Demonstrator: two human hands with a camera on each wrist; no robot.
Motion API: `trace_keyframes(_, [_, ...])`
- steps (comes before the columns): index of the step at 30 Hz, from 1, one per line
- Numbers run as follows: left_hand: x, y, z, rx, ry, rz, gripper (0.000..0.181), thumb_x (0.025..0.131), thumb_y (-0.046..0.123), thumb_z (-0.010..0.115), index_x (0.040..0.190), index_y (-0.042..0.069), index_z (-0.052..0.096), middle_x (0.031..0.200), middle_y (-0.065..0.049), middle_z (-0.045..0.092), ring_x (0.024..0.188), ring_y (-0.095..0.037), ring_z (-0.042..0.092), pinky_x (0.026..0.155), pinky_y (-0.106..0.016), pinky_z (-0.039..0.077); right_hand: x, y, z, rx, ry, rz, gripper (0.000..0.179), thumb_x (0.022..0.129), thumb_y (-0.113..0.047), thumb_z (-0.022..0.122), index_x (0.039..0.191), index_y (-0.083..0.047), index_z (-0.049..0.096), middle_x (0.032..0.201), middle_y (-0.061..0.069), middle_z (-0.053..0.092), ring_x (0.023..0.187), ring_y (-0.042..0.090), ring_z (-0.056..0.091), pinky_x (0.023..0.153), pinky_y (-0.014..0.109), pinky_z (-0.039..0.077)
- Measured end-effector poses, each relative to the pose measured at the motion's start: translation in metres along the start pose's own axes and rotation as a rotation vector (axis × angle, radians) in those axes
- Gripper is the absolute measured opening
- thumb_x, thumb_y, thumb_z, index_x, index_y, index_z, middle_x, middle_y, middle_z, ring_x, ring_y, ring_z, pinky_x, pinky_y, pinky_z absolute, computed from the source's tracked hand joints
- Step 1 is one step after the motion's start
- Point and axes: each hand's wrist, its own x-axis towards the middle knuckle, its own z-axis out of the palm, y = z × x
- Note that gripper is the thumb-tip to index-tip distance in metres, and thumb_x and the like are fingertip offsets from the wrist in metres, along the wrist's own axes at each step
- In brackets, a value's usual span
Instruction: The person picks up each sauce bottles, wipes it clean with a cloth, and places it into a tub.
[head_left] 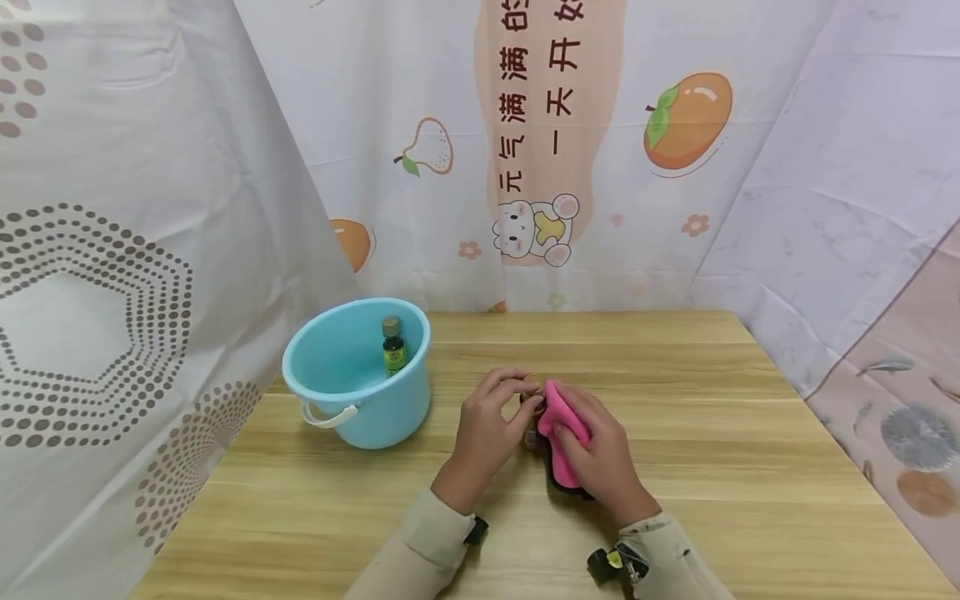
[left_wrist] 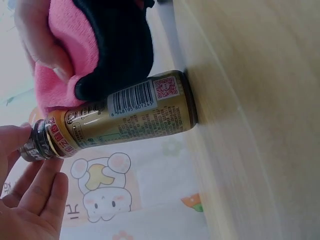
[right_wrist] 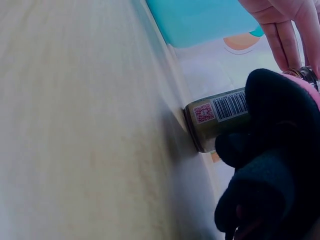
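Sleeves (head_left: 408, 554) nearest my view, I'd steady the gold bottle (left_wrist: 132, 114) with the left grip (head_left: 483, 427) pinching its cap (left_wrist: 37, 145) and wipe evenly with the right grip (head_left: 606, 460) clasping the pink cloth (head_left: 553, 410).

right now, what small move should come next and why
Probably slide the cloth down the bottle: the right hand holds it against the bottle's side, the left hand grips the top, and the base appears to rest on the table, so it should stay steady.
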Motion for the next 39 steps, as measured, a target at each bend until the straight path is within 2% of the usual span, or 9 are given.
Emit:
trace_keyframes(5, [0.0, -0.0006, -0.001, 0.013, -0.005, 0.007, 0.017, 0.094, 0.021, 0.079, 0.109, 0.013, 0.079, 0.116, -0.001, 0.071, 0.11, -0.013, 0.071, 0.094, -0.028, 0.059, -0.0011, 0.0027, 0.0015, -0.024, -0.028, 0.031, 0.055, 0.092, -0.004, 0.073, 0.144, -0.019, 0.063, 0.134, 0.002, 0.067, 0.116, 0.017, 0.066, 0.095, 0.022, 0.055])
trace_keyframes(12, [0.0, 0.0014, -0.004, 0.016, -0.02, -0.002, 0.017, 0.095, 0.02, 0.077, 0.11, 0.013, 0.078, 0.118, -0.002, 0.071, 0.111, -0.014, 0.071, 0.095, -0.03, 0.059, -0.0023, 0.0022, 0.0014, -0.073, -0.129, 0.145, 0.055, 0.092, -0.009, 0.075, 0.143, -0.027, 0.064, 0.133, -0.005, 0.068, 0.117, 0.013, 0.066, 0.092, 0.042, 0.059])
trace_keyframes(22, [-0.0002, 0.0, -0.0034, -0.003, -0.033, -0.006, 0.02, 0.096, 0.019, 0.077, 0.114, 0.013, 0.077, 0.119, -0.001, 0.069, 0.109, -0.012, 0.069, 0.094, -0.029, 0.06, -0.0035, 0.0019, -0.0005, -0.129, -0.211, 0.222, 0.05, 0.093, -0.016, 0.074, 0.142, -0.025, 0.065, 0.132, 0.0, 0.068, 0.115, 0.019, 0.067, 0.094, 0.045, 0.057])
trace_keyframes(28, [-0.0005, 0.0018, -0.004, 0.002, -0.039, 0.013, 0.023, 0.096, 0.015, 0.075, 0.119, 0.013, 0.078, 0.121, -0.007, 0.067, 0.108, -0.015, 0.07, 0.087, -0.029, 0.062, -0.0027, 0.0004, -0.0009, -0.131, -0.193, 0.21, 0.051, 0.092, -0.015, 0.076, 0.141, -0.025, 0.065, 0.132, -0.001, 0.068, 0.116, 0.018, 0.067, 0.094, 0.045, 0.058])
trace_keyframes(33, [-0.0006, 0.0021, -0.0043, -0.015, -0.048, 0.007, 0.022, 0.097, 0.013, 0.074, 0.119, 0.012, 0.078, 0.124, -0.01, 0.065, 0.111, -0.017, 0.07, 0.088, -0.028, 0.061, -0.0015, -0.0007, -0.001, -0.086, -0.139, 0.196, 0.054, 0.091, -0.013, 0.077, 0.141, -0.029, 0.065, 0.132, -0.004, 0.068, 0.115, 0.015, 0.066, 0.091, 0.043, 0.059])
trace_keyframes(39, [-0.0007, 0.0028, -0.0047, -0.03, -0.062, 0.01, 0.021, 0.099, 0.011, 0.071, 0.119, 0.009, 0.077, 0.125, -0.012, 0.061, 0.113, -0.018, 0.068, 0.09, -0.026, 0.06, -0.0006, 0.0014, -0.0004, -0.061, -0.04, 0.08, 0.057, 0.089, -0.01, 0.079, 0.143, -0.025, 0.064, 0.131, -0.004, 0.069, 0.115, 0.013, 0.066, 0.092, 0.034, 0.059])
